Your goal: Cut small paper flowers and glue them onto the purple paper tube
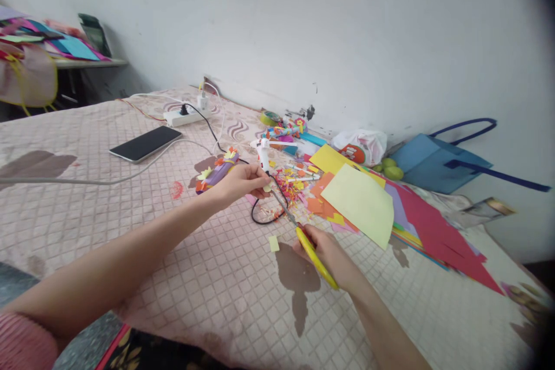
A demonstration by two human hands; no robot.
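My right hand (pixel 323 251) is closed on a pair of scissors (pixel 313 257) with yellow handles. Their metal blades point up and left, with the tips close to my left fingers. My left hand (pixel 245 183) pinches a small pale yellow paper piece (pixel 267 187) at the blade tips; whether the blades touch it I cannot tell. Below, a pale yellow paper scrap (pixel 273 243) lies flat on the cloth. Just behind my left hand sits a purple paper craft (pixel 219 172) with yellow and orange paper flowers. A white glue gun (pixel 262 153) stands beyond my fingertips, its black cord looping nearby.
Coloured paper clippings (pixel 295 180) are scattered beyond the scissors. Paper sheets (pixel 359 202) spread to the right, near a blue bag (pixel 437 159). At left lie a phone (pixel 146 143), a white cable and a power strip (pixel 184 117). A wall closes off the back.
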